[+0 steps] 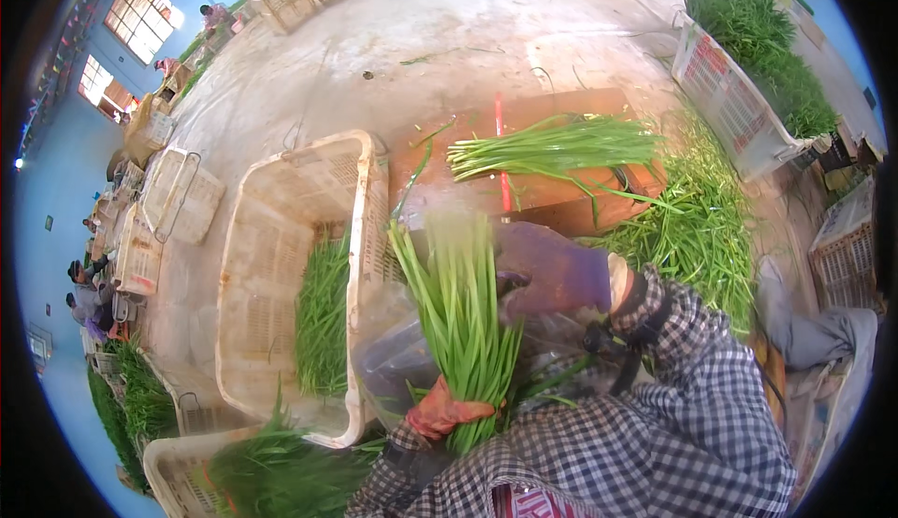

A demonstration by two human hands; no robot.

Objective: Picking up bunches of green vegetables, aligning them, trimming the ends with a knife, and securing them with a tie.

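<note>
My left hand (445, 409), in a reddish-orange glove, grips the lower part of a bunch of long green leafy stalks (456, 307), held close to my body. My right hand (547, 269), in a purple glove, is beside the bunch's upper part; its fingers are partly hidden, so whether they grip the stalks cannot be told. Beyond it, a second bunch of green stalks (561, 145) lies across an orange-brown board (561, 199), over a red strip (499, 115). Dark plastic sheeting (400, 353) shows beneath the held bunch.
Left of me a dirty white plastic crate (354, 251) contains green stalks; another crate (165, 448) stands at lower left. Loose green trimmings (701, 230) are heaped right of the board. A crate full of greens (729, 90) stands at upper right. People (88, 293) sit far left.
</note>
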